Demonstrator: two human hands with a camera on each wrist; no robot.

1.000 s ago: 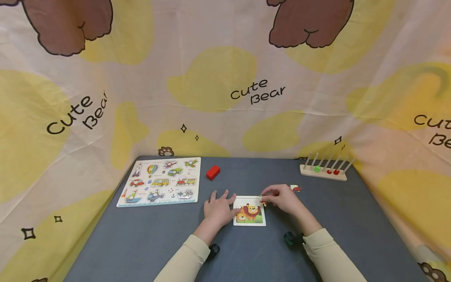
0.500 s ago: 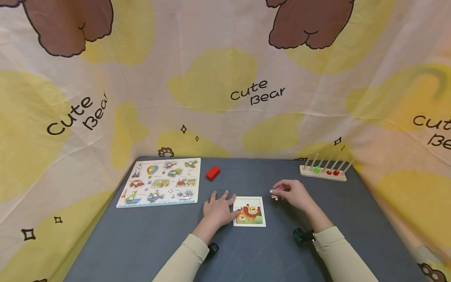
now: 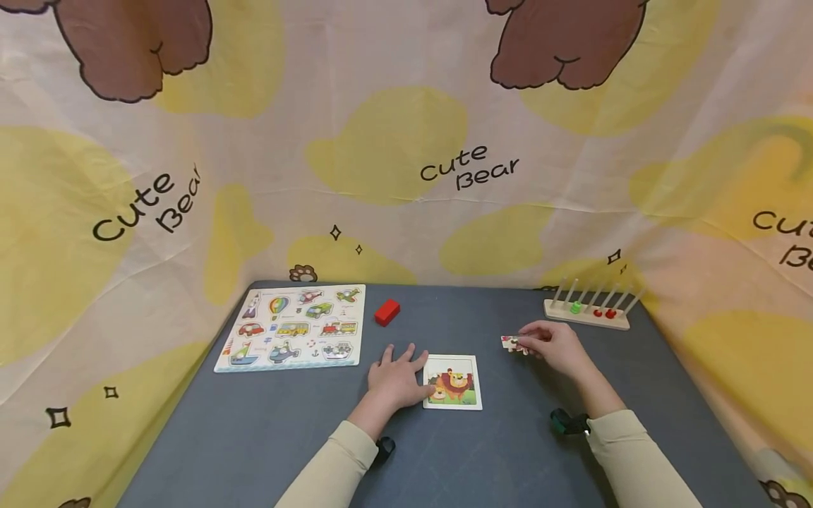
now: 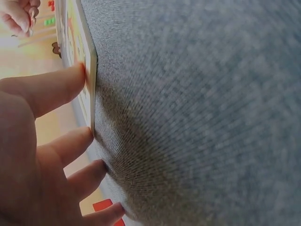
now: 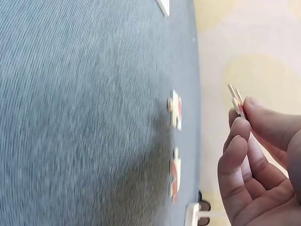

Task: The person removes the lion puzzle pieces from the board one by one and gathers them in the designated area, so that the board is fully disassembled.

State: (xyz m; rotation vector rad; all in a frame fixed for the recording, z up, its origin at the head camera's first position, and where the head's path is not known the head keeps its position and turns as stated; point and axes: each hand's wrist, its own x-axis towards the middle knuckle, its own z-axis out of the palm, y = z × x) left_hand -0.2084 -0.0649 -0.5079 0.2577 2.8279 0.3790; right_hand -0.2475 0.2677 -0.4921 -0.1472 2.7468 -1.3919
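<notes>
A small white-framed lion jigsaw puzzle (image 3: 466, 362) lies flat on the grey table. My left hand (image 3: 395, 379) spreads its fingers at the puzzle's left side; in the left wrist view its thumb (image 4: 66, 87) rests on the frame and the index fingertip (image 4: 83, 135) touches the edge. Right of the puzzle, my right hand (image 3: 560, 347) pinches a jigsaw piece (image 5: 238, 101) between thumb and fingers, raised above the table. Two loose jigsaw pieces, one with a red patch (image 5: 176, 109) and another (image 5: 175, 174) beside it, lie on the table below that hand.
A vehicle peg-puzzle board (image 3: 292, 346) lies at the back left. Next to it sits a red block (image 3: 387, 312). At the back right stands a wooden peg rack (image 3: 587, 315) with green and red beads. A printed cloth (image 3: 381, 155) hangs behind the table.
My right hand has drawn away from the puzzle's upper right corner, moving right with the jigsaw piece still pinched. The left hand has stayed at the puzzle's left edge.
</notes>
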